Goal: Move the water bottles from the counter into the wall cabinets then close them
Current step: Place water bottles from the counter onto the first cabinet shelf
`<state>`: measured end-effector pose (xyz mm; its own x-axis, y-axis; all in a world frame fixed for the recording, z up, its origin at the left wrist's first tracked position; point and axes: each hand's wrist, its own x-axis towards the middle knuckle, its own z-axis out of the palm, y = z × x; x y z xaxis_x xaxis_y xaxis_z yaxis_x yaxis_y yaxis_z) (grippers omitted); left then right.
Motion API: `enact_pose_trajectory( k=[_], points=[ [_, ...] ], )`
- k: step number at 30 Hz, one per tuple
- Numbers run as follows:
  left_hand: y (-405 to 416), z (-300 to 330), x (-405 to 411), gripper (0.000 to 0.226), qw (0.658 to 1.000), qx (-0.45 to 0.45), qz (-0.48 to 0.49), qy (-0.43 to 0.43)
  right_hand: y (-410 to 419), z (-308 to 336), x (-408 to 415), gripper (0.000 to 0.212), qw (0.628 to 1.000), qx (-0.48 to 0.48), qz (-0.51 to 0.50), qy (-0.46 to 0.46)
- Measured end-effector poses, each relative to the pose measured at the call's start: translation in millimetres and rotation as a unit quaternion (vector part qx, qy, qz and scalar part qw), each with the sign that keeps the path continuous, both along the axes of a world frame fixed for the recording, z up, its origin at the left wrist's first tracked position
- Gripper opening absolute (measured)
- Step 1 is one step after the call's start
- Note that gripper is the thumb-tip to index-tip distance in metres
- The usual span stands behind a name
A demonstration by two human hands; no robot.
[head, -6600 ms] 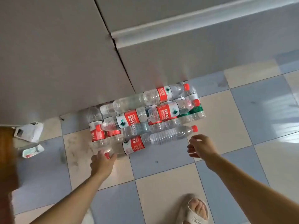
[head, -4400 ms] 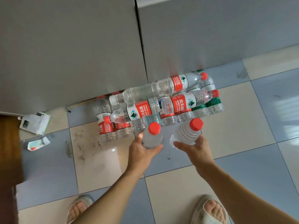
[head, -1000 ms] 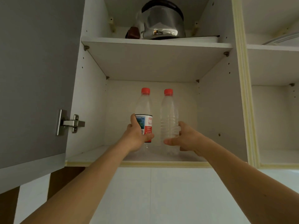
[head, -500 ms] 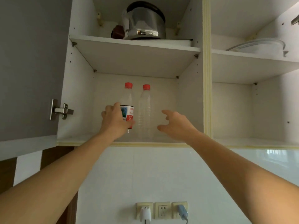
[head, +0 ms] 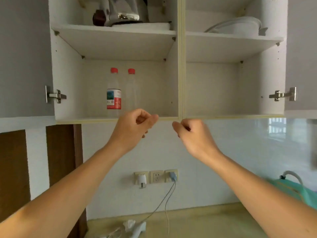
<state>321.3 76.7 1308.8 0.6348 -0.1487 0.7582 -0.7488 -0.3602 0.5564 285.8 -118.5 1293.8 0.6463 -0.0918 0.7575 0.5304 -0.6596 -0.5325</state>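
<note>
Two clear water bottles with red caps stand upright side by side on the lower shelf of the left wall cabinet (head: 89,118). The left bottle (head: 113,93) carries a red and blue label; the right bottle (head: 131,93) has none. My left hand (head: 133,125) hangs just below the shelf's front edge with loosely curled fingers and holds nothing. My right hand (head: 192,134) is beside it, below the divider, also loosely curled and empty. Both grey cabinet doors stand open, the left door (head: 24,55) and the right door (head: 301,52).
A steel pot (head: 120,11) sits on the upper left shelf, white dishes (head: 236,25) on the upper right. The right cabinet's lower shelf (head: 231,115) holds nothing. Wall sockets (head: 156,176) with a cable hang over the yellowish counter (head: 197,222). A green object (head: 295,189) stands at right.
Both hands let go of the bottles and drew back down out of the cabinet. The view has pulled back and shifted right, showing the counter and the right door.
</note>
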Motion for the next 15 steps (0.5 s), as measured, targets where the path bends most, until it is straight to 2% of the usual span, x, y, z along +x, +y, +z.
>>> enact_pose_trajectory(
  k=[4,7,9,15],
  points=[
    [-11.3,-35.4,-28.7,0.037,0.999,0.028,-0.013,0.038,-18.1,-44.9,-39.1,0.042,0.996,0.024,0.0,0.09],
    [-19.5,-62.6,-43.9,0.035,0.997,0.026,-0.037,0.068,-30.0,-75.2,-70.0,0.039,0.992,0.032,-0.029,0.121],
    [-27.4,-85.2,-51.7,0.042,0.994,0.031,-0.043,0.096,-35.9,-95.7,-90.9,0.036,0.987,0.042,-0.048,0.145],
    [-51.7,-191.4,-78.1,0.049,0.973,0.049,-0.109,0.196,-43.5,-192.1,-146.5,0.035,0.965,0.081,-0.079,0.236]
  ],
)
